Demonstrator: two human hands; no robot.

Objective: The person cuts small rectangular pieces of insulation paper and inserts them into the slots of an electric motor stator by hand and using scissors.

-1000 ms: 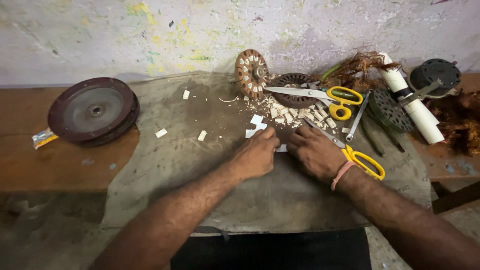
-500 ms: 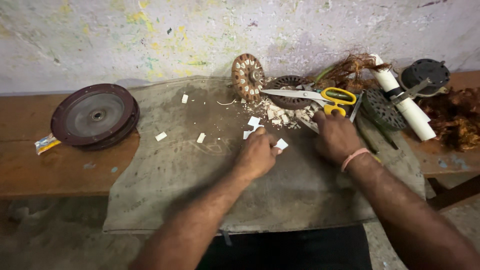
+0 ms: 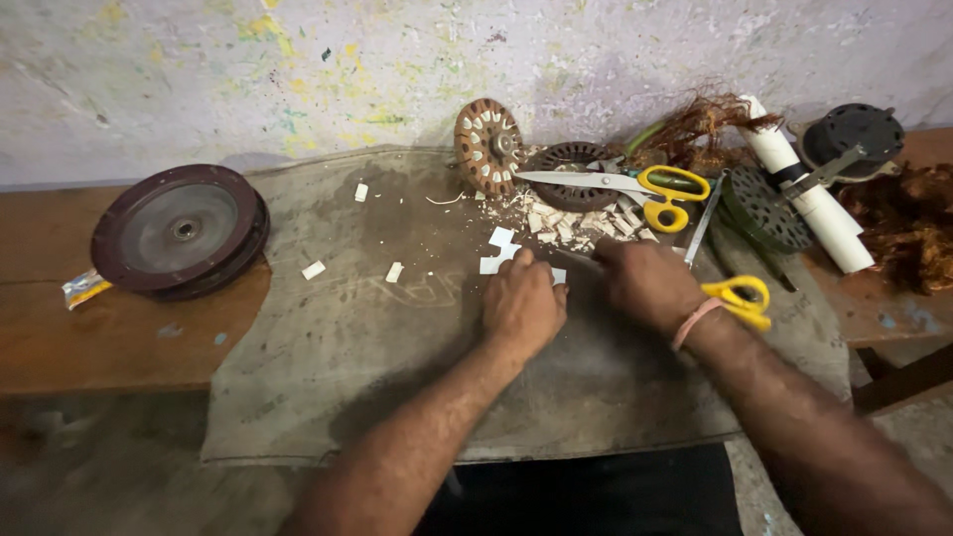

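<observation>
on cloth (image 3: 328, 337), l hand (image 3: 523, 303) & r hand (image 3: 647, 283) palms down, on white paper bits (image 3: 499, 252).

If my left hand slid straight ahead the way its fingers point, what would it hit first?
Most likely the white paper pieces right at the fingertips of the left hand. Beyond them lies the heap of white scraps, then the round brown slotted disc leaning near the wall; depth is unclear.

The left hand (image 3: 523, 303) rests on small white paper pieces (image 3: 499, 250) on a grey cloth (image 3: 338, 337); the right hand (image 3: 645, 283) lies beside it, near yellow scissors (image 3: 740, 298); a round brown disc (image 3: 179, 230) sits far left.
</observation>
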